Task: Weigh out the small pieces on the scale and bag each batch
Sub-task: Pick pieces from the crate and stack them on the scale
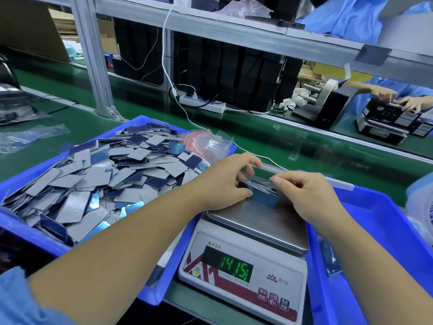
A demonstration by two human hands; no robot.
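Centrally, left hand (226, 181) and right hand (304, 195) both pinch small stack of pieces (262, 192) with curled fingers, above steel pan of scale (248, 252). Display reads 14.15; label "电子天平". Blue tray (23, 233) at left heaped with grey and blue pieces, clear bags (208, 144) at its far corner. Second blue tray (386, 221) at right. Green worktop (269, 141) behind; white cable crosses it.

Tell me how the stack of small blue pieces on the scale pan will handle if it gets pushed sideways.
The stack of pieces would probably fan out and slide apart: the thin flat cards look glossy and already sit slightly splayed. It is likely light, given how thin they are. The scale pan looks smooth metal, so they may skate across it unless the left hand and right hand grip both ends.
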